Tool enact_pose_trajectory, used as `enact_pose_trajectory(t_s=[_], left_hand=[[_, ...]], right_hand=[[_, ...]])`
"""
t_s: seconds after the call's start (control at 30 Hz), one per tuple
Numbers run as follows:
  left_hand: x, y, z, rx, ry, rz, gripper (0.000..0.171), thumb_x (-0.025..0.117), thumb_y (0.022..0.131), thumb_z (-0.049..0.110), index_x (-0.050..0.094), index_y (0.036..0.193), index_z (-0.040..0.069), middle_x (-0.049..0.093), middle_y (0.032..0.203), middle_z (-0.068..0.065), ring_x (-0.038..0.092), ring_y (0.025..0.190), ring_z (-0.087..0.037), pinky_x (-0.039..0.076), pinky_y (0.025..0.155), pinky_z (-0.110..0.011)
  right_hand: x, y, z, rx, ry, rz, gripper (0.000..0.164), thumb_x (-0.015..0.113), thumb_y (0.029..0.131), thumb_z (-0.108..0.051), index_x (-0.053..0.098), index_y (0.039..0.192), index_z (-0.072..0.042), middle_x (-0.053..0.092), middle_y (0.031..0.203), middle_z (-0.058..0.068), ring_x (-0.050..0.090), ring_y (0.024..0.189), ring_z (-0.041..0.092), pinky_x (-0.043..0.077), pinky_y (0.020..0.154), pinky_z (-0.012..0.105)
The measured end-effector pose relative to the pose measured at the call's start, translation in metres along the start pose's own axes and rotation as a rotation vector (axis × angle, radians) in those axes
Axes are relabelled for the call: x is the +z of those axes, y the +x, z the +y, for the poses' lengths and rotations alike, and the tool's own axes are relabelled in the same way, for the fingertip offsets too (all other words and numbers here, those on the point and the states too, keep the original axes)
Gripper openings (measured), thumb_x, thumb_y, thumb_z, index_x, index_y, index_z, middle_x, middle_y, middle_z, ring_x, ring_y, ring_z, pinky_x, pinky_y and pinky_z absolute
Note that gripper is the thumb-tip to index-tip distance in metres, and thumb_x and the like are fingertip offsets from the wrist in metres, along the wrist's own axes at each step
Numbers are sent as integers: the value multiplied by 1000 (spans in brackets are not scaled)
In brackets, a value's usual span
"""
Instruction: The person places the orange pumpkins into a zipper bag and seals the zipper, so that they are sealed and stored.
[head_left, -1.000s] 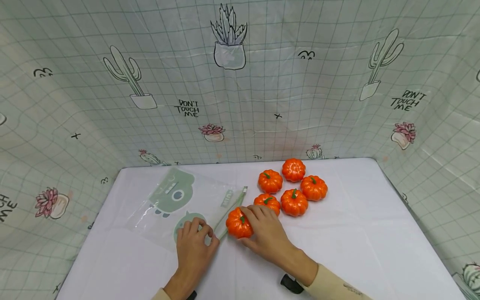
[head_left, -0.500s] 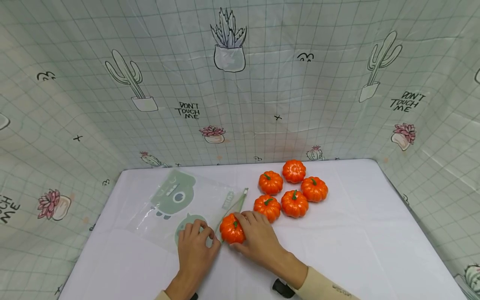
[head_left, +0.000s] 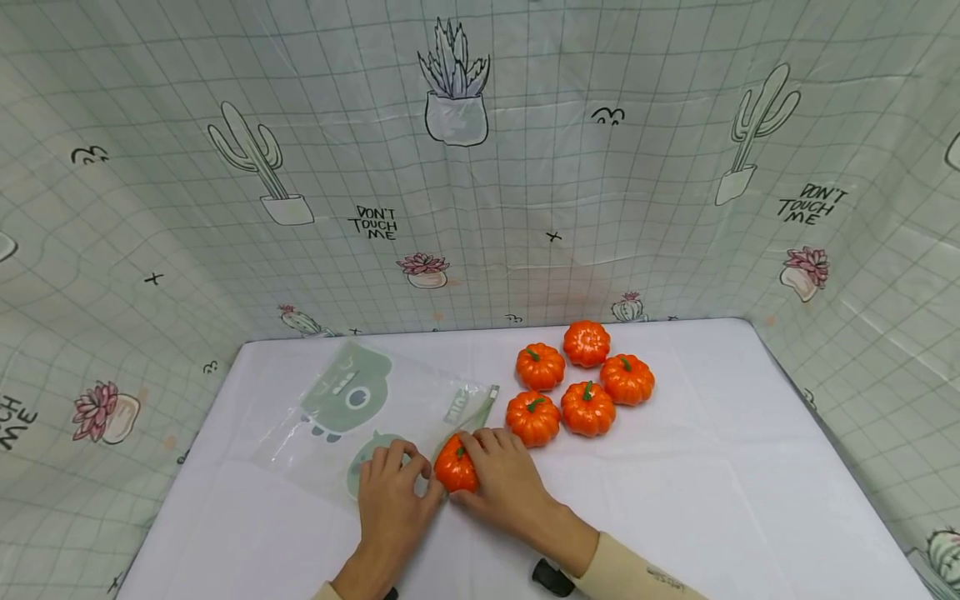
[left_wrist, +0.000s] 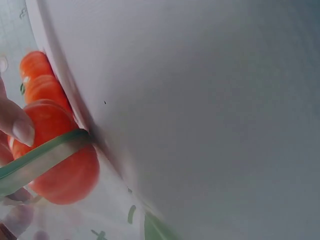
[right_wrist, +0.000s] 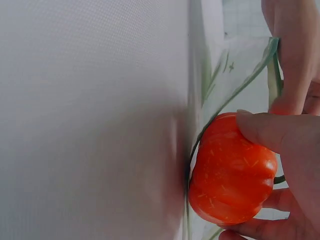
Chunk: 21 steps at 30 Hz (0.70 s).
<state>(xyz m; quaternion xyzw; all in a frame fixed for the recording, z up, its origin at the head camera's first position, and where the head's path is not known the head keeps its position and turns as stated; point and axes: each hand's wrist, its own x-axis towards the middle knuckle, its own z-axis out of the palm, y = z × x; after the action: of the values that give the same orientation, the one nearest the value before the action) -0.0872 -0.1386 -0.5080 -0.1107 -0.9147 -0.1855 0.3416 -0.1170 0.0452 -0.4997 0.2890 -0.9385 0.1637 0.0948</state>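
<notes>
A clear zip bag (head_left: 348,392) with green cartoon prints lies flat on the table, its green-edged mouth facing right. At the near corner of that mouth, my left hand (head_left: 396,500) pinches the bag's edge between thumb and forefinger. My right hand (head_left: 510,487) grips a small orange pumpkin (head_left: 454,467) with a green stem, right at the opening. The bag's green zip strip (left_wrist: 45,157) crosses in front of the pumpkin in the left wrist view. From the right wrist, the pumpkin (right_wrist: 230,172) sits against the mouth's edge, thumb on top and fingers beneath.
Several more orange pumpkins (head_left: 588,408) stand in a cluster right of the bag, beyond my right hand. The white table (head_left: 712,467) ends at the back against a grid-patterned curtain (head_left: 517,183) with cactus drawings, which also hangs at both sides.
My right hand has carried the pumpkin left and slightly nearer, from beside the bag's edge into its mouth. My left hand keeps pinching at nearly the same spot.
</notes>
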Motion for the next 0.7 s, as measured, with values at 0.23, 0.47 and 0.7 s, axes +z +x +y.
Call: enact_pose_trajectory(t_s=[0.23,0.47,0.7], left_hand=[[1,-1,0,-1,-5,2,22,83,68,12,62,67,17,59,90,-3,52,80,-25,40,68,-38],[1,-1,1,1,-1,-7,23,85,69,12,62,67,17,59,90,-3,52,80,-24,40,67,-37],[1,-1,1,10,-4,-11,25,87,68,12,62,68,17,59,89,-2,52,81,-24,40,67,-36]], right_hand=[[7,2,-3,2,-23,-5,75,86,84,-47,62,141,-5,65,125,11,61,115,30,50,105,51],[9,-1,0,28,-11,5,76,86,84,-45,59,143,-5,64,127,14,62,117,32,50,106,49],[8,-5,6,66,26,33,74,87,83,-43,61,139,-2,66,123,14,63,121,38,50,105,51]])
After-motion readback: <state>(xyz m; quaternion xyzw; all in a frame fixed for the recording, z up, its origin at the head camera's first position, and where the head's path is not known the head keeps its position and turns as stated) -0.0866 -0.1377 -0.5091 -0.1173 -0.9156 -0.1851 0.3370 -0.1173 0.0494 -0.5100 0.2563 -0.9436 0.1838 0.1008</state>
